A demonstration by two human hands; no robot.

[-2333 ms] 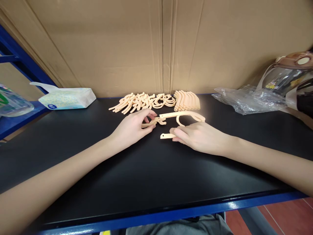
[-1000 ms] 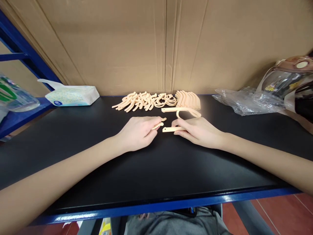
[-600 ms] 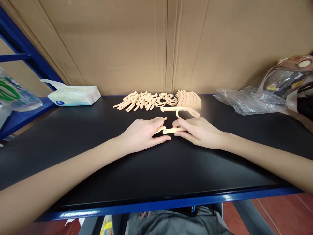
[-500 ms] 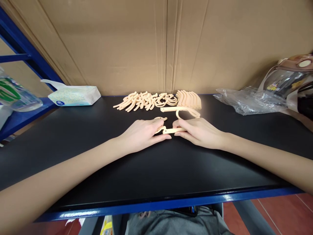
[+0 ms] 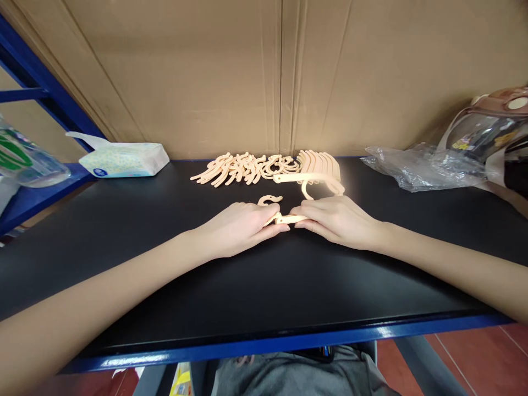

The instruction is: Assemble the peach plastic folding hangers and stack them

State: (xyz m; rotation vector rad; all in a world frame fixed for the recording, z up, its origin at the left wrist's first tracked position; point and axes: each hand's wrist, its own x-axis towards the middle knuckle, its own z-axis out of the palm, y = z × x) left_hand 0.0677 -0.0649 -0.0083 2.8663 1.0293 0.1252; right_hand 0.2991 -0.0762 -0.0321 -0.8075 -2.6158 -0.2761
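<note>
My left hand point(image 5: 247, 226) is closed in a pinch around a beige hanger hook point(image 5: 270, 198), whose curved end sticks out beyond the fingers. Close by on the right, my right hand point(image 5: 336, 223) grips a straight beige hanger arm point(image 5: 292, 219) between thumb and fingers. The arm's holed end meets the hook's base near my left fingertips; whether they are joined I cannot tell. Beyond my right hand is another beige hanger arm point(image 5: 305, 177) with a curved part. Its lower end is hidden behind that hand, so I cannot tell whether I hold it.
At the back of the black table point(image 5: 247, 297) lie a pile of loose hanger arms point(image 5: 226, 169), several hooks point(image 5: 280, 166) and a neat row of arms point(image 5: 319, 164). A tissue pack point(image 5: 124, 159) is at left, a clear plastic bag point(image 5: 424, 168) at right. Cardboard point(image 5: 185, 71) walls the back.
The farther hanger arm has shifted slightly right and up. More of the hook's curve shows past my left fingers. Both hands keep their grip, nearly in place.
</note>
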